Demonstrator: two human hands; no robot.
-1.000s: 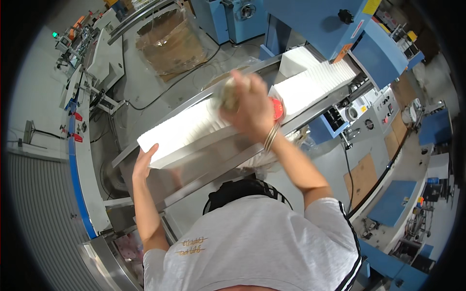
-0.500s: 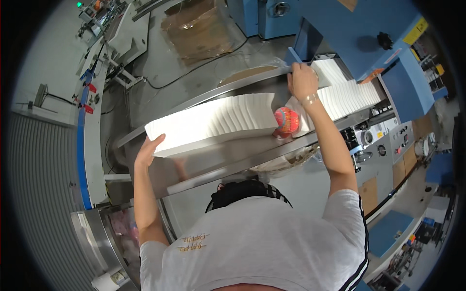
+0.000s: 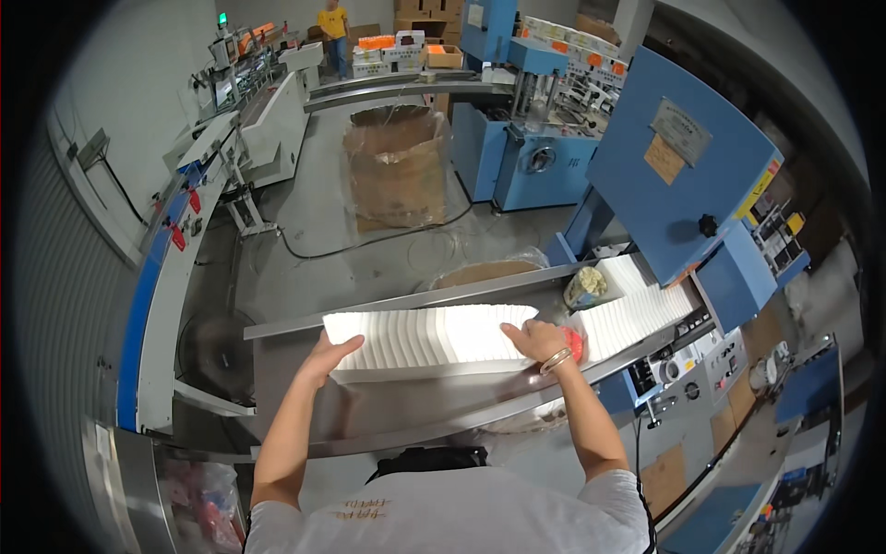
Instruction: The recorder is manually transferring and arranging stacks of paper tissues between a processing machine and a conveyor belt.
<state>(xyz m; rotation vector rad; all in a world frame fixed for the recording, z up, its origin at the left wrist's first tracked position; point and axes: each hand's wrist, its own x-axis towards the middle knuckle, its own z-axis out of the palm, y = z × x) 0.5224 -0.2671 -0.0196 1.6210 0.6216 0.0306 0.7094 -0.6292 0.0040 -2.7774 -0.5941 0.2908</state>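
A long row of folded white tissues (image 3: 429,337) stands on edge in a metal trough (image 3: 406,411) in front of me. My left hand (image 3: 327,358) grips its left end, thumb over the top edge. At the other end, my right hand (image 3: 538,342) presses against the row, thumb on top, so the tissues are held between both hands. Partly hidden behind the right hand is a red, round printed thing (image 3: 576,344). Further right, more white tissues (image 3: 639,312) lie in the trough beside a pale, greenish roll-like thing (image 3: 586,288).
A blue machine (image 3: 678,166) with a black knob overhangs the trough's right end. Beyond the trough stand a large plastic-lined carton (image 3: 397,180) and another blue machine (image 3: 544,166). A conveyor with a blue edge (image 3: 138,342) runs along the left. One person in yellow (image 3: 333,28) stands far back.
The view has tilted up, showing more of the room. My right hand has left the trough's far side and now holds the row's right end. The pale greenish thing has come into sight.
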